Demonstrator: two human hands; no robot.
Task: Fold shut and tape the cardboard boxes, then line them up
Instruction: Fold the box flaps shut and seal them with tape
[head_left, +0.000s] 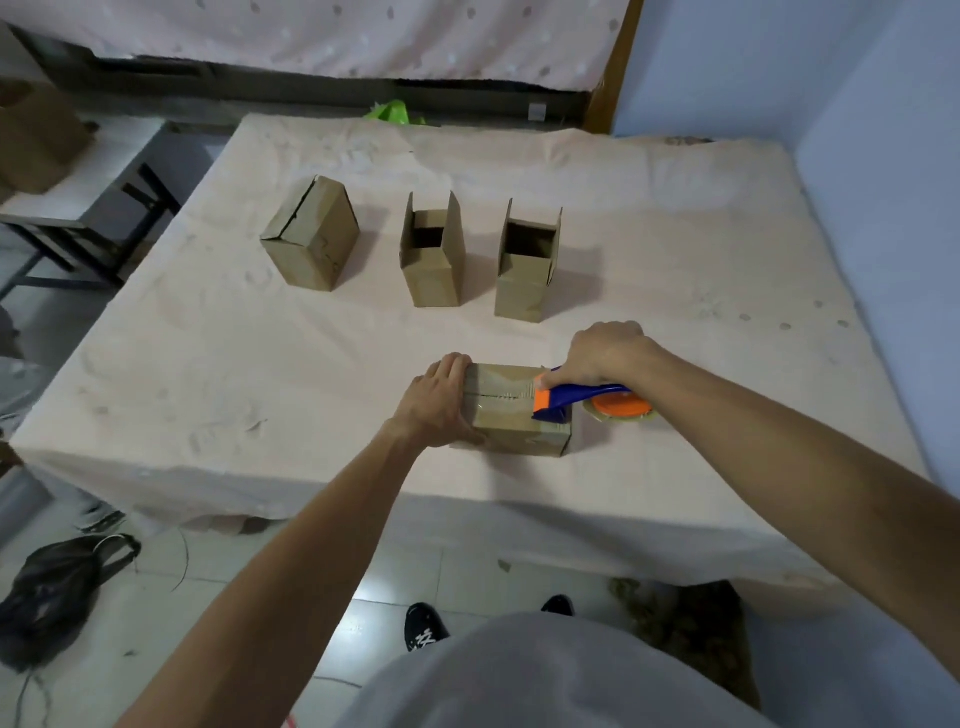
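Evidently left grip clasped box end, box lying between both grips. Right grip closed round tape dispenser just beneath it. Risk was slack left hold: box could slide, tape skewing off seam.

We can read no text, label or number — the white mark on the black shoe, well nearer us than the gripped box, is too blurred to read.

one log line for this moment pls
step: taping near box | left grip: holds its left end | right grip: holds tape dispenser on top seam, right end | back row: left box folded shut, two open boxes
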